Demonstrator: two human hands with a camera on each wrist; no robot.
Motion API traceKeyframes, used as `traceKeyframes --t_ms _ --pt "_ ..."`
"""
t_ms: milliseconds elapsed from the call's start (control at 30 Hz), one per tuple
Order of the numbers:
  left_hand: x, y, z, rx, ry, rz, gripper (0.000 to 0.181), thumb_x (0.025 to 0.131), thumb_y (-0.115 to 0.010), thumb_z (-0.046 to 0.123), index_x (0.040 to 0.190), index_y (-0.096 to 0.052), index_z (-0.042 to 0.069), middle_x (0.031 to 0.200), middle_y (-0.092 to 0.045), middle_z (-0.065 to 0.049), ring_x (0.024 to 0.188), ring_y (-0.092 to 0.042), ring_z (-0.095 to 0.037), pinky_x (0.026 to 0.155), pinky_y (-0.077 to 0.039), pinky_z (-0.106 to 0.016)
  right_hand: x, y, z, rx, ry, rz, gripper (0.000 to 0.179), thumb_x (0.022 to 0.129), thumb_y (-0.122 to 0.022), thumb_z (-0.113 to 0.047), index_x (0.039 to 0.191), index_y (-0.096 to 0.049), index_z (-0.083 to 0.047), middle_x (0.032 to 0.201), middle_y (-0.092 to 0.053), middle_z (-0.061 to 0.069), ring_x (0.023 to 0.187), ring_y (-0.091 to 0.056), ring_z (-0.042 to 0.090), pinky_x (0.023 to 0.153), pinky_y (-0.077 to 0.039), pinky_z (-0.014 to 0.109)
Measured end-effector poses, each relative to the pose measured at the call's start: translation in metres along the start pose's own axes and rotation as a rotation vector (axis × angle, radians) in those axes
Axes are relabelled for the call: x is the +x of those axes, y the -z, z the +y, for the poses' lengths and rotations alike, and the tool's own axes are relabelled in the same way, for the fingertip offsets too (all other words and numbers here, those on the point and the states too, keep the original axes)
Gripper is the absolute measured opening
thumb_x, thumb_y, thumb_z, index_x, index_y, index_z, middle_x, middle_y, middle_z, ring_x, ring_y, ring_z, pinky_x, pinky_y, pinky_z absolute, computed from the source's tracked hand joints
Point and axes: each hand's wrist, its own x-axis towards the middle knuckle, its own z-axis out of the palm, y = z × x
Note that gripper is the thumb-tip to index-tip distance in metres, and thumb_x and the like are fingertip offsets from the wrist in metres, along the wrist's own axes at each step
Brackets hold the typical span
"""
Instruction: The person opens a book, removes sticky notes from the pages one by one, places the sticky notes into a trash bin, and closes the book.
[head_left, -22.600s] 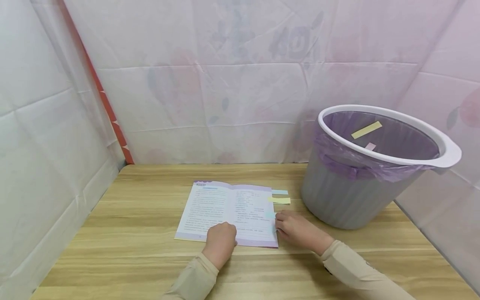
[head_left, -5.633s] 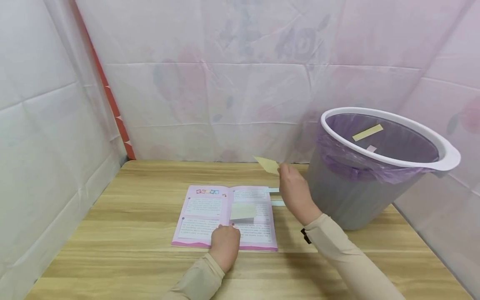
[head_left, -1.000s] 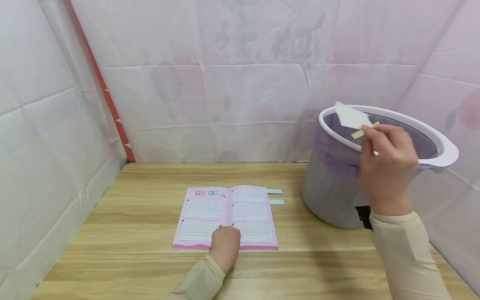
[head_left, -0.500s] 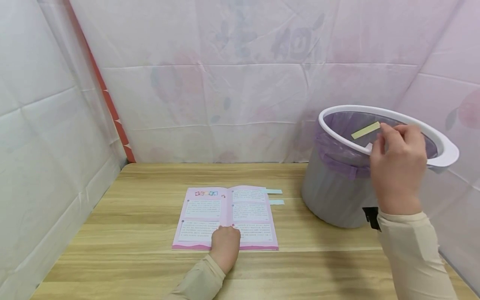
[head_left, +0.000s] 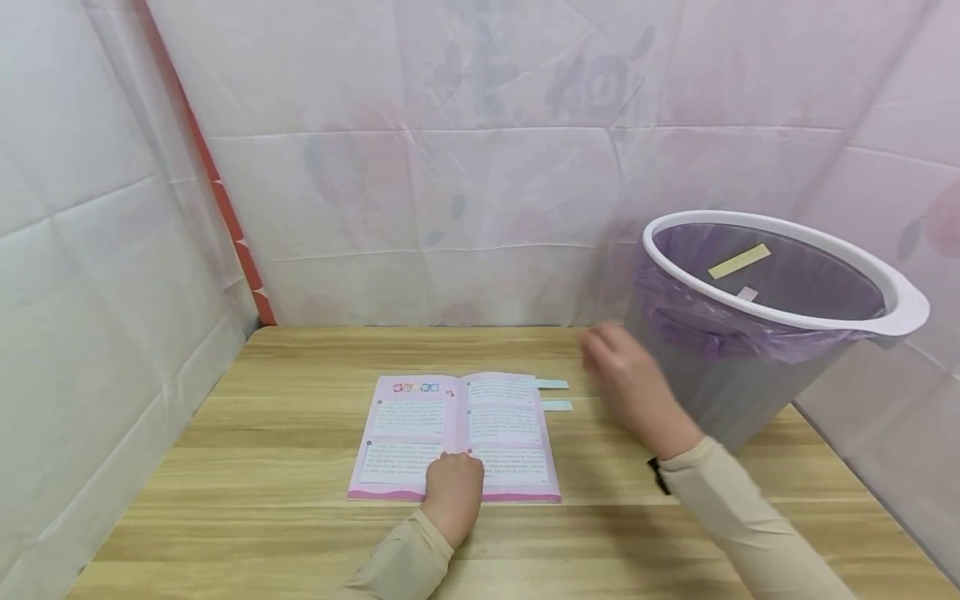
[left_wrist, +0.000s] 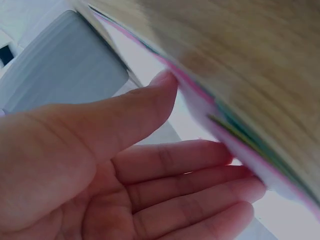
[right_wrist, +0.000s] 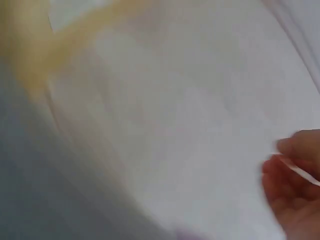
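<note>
An open booklet (head_left: 405,417) with pink-edged pages lies on the wooden table in the head view. My left hand (head_left: 454,492) rests at its lower middle; in the left wrist view the thumb and fingertips touch the page near the booklet's edge, fingers loosely extended. Two pale blue sticky tabs, an upper tab (head_left: 553,384) and a lower tab (head_left: 557,406), stick out from the right page edge. Between booklet and bin, my right hand (head_left: 630,379) hovers, blurred. Its fingers (right_wrist: 280,187) are loosely bent in the right wrist view, with nothing visible in them.
A grey trash bin (head_left: 720,392) with a white rim and purple liner stands at the right, partly behind the right hand. Inside show a yellow strip (head_left: 739,262) and a small pink strip (head_left: 747,293). Sheets hang as walls at the back and sides.
My right hand let go of a pale sticky note at the bin, then moved left toward the booklet. Earlier, pages were turned and a yellow tab and notes left the booklet. My left hand stays put.
</note>
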Motion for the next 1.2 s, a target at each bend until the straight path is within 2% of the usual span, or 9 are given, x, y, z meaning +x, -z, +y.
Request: traceKeyframes --t_ms 167,267,400,500,600,733,933,1100,1200 --pt "0.001 0.001 0.002 -0.016 0.020 -0.014 0.018 0.079 -0.073 0.009 0.062 -0.066 0.009 0.059 -0.062 -0.002 0.054 -0.061 -0.015 0.047 -0.052 -0.029 -0.023 -0.056 -0.002 -0.053 -0.259 -0.419 0.013 0.076 -0.068 0.014 0.085 -0.062 0.006 0.077 -0.052 0.012 0.065 -0.054 0.024 0.053 -0.050 0.030" --pt "0.001 0.002 0.003 -0.025 0.037 -0.031 0.018 0.077 -0.075 0.008 0.061 -0.066 0.009 0.057 -0.061 -0.002 0.052 -0.061 -0.014 0.044 -0.050 -0.029 -0.028 -0.079 0.004 -0.047 -0.364 -0.580 0.011 0.077 -0.065 0.015 0.080 -0.062 0.005 0.073 -0.051 0.011 0.061 -0.051 0.020 0.049 -0.045 0.028" --pt "0.004 0.003 0.004 -0.035 0.047 -0.038 0.017 0.076 -0.075 0.008 0.061 -0.066 0.009 0.057 -0.061 -0.003 0.052 -0.061 -0.014 0.044 -0.050 -0.029 -0.029 -0.100 0.016 -0.013 -0.389 -0.715 0.010 0.080 -0.063 0.014 0.081 -0.064 0.004 0.075 -0.053 0.011 0.064 -0.053 0.021 0.055 -0.044 0.030" --pt "0.006 0.004 0.004 -0.034 0.048 -0.042 0.017 0.076 -0.075 0.008 0.062 -0.066 0.009 0.058 -0.061 -0.003 0.052 -0.061 -0.015 0.044 -0.051 -0.029 -0.029 -0.110 0.023 -0.009 -0.339 -0.806 0.007 0.083 -0.065 0.011 0.087 -0.065 0.005 0.080 -0.055 0.013 0.071 -0.058 0.024 0.060 -0.048 0.032" --pt "0.008 0.004 0.006 -0.033 0.052 -0.044 0.017 0.076 -0.075 0.008 0.062 -0.066 0.009 0.058 -0.061 -0.002 0.053 -0.061 -0.015 0.044 -0.051 -0.029 -0.028 -0.116 0.029 -0.028 -0.272 -0.847 0.016 0.082 -0.073 0.002 0.094 -0.065 0.007 0.085 -0.057 0.015 0.078 -0.059 0.027 0.066 -0.051 0.034" --pt "0.010 0.002 0.007 -0.029 0.053 -0.051 0.016 0.076 -0.074 0.008 0.063 -0.067 0.009 0.059 -0.061 -0.002 0.053 -0.061 -0.015 0.044 -0.050 -0.030 -0.028 -0.122 0.035 -0.052 -0.226 -0.861 0.024 0.078 -0.079 -0.010 0.093 -0.066 0.005 0.087 -0.058 0.012 0.079 -0.058 0.025 0.069 -0.051 0.036" --pt "0.014 0.003 0.007 -0.017 0.065 -0.046 0.015 0.075 -0.075 0.010 0.063 -0.068 0.009 0.058 -0.062 -0.003 0.052 -0.061 -0.015 0.044 -0.051 -0.030 -0.029 -0.127 0.040 -0.042 -0.212 -0.815 0.005 0.080 -0.073 0.002 0.082 -0.069 0.000 0.080 -0.059 0.008 0.075 -0.059 0.024 0.066 -0.051 0.035" --pt "0.017 0.006 0.006 -0.007 0.081 -0.071 0.014 0.076 -0.076 0.009 0.064 -0.068 0.008 0.059 -0.063 -0.003 0.054 -0.063 -0.015 0.046 -0.052 -0.029 -0.028 -0.131 0.043 -0.082 -0.157 -0.763 0.006 0.081 -0.068 0.008 0.081 -0.068 0.002 0.077 -0.061 0.010 0.073 -0.061 0.027 0.065 -0.053 0.035" --pt "0.019 0.007 0.006 -0.007 0.089 -0.076 0.014 0.076 -0.076 0.009 0.065 -0.068 0.009 0.060 -0.063 -0.003 0.054 -0.063 -0.015 0.046 -0.052 -0.029 -0.025 -0.133 0.044 -0.084 -0.161 -0.761 0.006 0.081 -0.067 0.010 0.082 -0.067 0.004 0.078 -0.061 0.011 0.074 -0.062 0.028 0.066 -0.053 0.036"
